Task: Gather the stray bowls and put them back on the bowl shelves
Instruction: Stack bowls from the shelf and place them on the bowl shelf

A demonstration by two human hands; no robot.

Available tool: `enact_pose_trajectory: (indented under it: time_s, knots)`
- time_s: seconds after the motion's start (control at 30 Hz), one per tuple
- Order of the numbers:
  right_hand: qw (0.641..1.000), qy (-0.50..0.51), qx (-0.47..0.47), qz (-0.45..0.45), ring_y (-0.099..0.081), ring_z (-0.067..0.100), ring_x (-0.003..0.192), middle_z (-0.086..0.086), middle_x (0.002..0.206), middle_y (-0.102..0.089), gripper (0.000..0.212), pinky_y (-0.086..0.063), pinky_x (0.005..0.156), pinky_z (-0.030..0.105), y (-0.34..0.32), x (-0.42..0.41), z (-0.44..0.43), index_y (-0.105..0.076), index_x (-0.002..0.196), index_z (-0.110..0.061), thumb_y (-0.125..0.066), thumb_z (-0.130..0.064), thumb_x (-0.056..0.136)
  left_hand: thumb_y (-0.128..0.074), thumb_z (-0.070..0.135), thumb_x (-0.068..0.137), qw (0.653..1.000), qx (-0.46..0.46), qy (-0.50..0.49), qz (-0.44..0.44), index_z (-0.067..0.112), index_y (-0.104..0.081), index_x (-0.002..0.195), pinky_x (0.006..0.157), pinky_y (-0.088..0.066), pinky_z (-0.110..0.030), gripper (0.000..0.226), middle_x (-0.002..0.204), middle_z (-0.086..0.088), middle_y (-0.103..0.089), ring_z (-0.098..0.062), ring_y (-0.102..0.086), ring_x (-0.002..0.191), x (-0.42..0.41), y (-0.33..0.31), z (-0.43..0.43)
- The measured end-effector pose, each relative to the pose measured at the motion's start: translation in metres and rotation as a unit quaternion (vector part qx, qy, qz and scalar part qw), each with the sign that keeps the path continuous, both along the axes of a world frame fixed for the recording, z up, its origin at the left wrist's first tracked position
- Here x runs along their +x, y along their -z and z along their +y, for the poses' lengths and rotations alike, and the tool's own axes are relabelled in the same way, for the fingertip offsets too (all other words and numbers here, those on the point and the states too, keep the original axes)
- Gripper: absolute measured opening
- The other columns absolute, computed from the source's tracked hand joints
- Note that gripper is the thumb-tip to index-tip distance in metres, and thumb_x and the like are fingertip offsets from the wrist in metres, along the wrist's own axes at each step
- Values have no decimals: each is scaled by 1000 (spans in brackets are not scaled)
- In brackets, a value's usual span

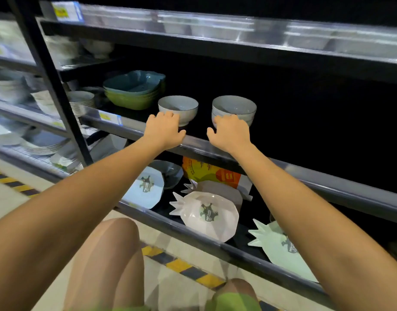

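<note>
A white bowl [178,106] with a dark rim stands at the front of the middle shelf [294,169]. My left hand [165,130] reaches over the shelf edge, and its fingertips touch the bowl's near wall while the thumb lies along the edge. To the right stands a stack of white bowls [234,107]. My right hand [230,131] has its fingers against the lower part of that stack, thumb spread out to the left. Neither thumb wraps round a bowl.
Blue and green leaf-shaped bowls [132,90] are stacked behind on the left. Pineapple-shaped plates [208,215] and an orange box [212,173] lie on the lower shelf. A black upright post [51,81] divides off shelves of white plates. My knees are below, and hazard tape [181,265] marks the floor.
</note>
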State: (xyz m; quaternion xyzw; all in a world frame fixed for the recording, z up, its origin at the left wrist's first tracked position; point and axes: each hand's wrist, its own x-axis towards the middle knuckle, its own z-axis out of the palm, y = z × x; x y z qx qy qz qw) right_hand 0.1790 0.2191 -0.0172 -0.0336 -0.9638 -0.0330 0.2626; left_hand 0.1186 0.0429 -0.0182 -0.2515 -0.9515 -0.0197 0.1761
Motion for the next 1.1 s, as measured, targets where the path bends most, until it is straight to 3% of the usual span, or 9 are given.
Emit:
enact_pose_trajectory:
  time_s: [0.17, 0.43, 0.63, 0.73, 0.77, 0.83, 0.93, 1.0, 1.1]
  knots:
    - [1000, -13, -21, -11, -58, 31, 105, 14, 112, -65, 43, -46, 76, 35, 4, -34, -31, -55, 123, -8, -39, -37, 95, -44, 43, 91, 1000, -4, -26, 10, 7, -48, 126, 92, -40, -43, 51, 125, -15, -54, -34, -51, 114, -29, 6, -26]
    - [980, 83, -182, -14, -62, 31, 95, 13, 101, -67, 54, -39, 70, 31, 13, -106, -67, -60, 107, -5, -31, -49, 97, -44, 48, 91, 1000, 23, -11, 1, 6, -44, 131, 95, -40, -45, 58, 129, -16, -53, -36, -50, 118, -104, 9, -60]
    - [888, 195, -412, -59, -49, 36, 124, 18, 140, -47, 77, -42, 96, 40, 14, -158, -73, -28, 145, -5, -32, -61, 92, -41, 56, 91, 1000, 3, 25, -9, 2, -58, 92, 86, -41, -41, 57, 99, -18, -64, -35, -58, 95, -150, 15, -63]
    - [820, 194, -536, -53, -56, 38, 116, 18, 140, -48, 74, -53, 89, 44, 17, -176, -73, -27, 146, -7, -39, -56, 92, -38, 61, 90, 997, -8, 44, -62, 10, -44, 58, 80, -40, -38, 60, 76, -11, -60, -30, -58, 81, -167, 17, -62]
    - [795, 193, -573, -46, -59, 37, 111, 17, 137, -50, 70, -56, 81, 42, 17, -180, -74, -30, 145, -8, -42, -53, 93, -36, 63, 90, 995, -7, 48, -82, 10, -48, 60, 79, -41, -37, 61, 78, -11, -62, -30, -59, 83, -172, 18, -62]
    - [755, 184, -629, -31, -62, 35, 105, 18, 133, -53, 61, -57, 74, 39, 20, -186, -73, -32, 143, -9, -45, -45, 95, -34, 66, 89, 993, 5, 43, -113, 3, -63, 98, 83, -43, -37, 70, 106, -16, -66, -32, -59, 99, -182, 22, -58]
    - [708, 174, -684, -4, -64, 35, 102, 19, 131, -55, 51, -57, 73, 38, 22, -190, -73, -38, 139, -8, -47, -33, 96, -33, 71, 86, 980, 33, 45, -189, 3, -36, 140, 88, -42, -37, 87, 129, -19, -57, -35, -54, 116, -192, 25, -53]
    - [691, 173, -702, 5, -63, 35, 100, 18, 130, -55, 46, -56, 70, 36, 22, -191, -75, -41, 137, -8, -45, -26, 95, -39, 71, 84, 968, 69, 72, -231, 14, -19, 148, 90, -43, -37, 88, 138, -16, -51, -34, -52, 121, -198, 27, -53]
    - [683, 167, -711, 14, -63, 36, 99, 19, 129, -55, 43, -57, 73, 38, 21, -193, -77, -42, 136, -8, -39, -20, 94, -46, 69, 82, 960, 107, 93, -241, 20, -20, 147, 92, -44, -39, 86, 144, -11, -45, -32, -50, 124, -205, 29, -56]
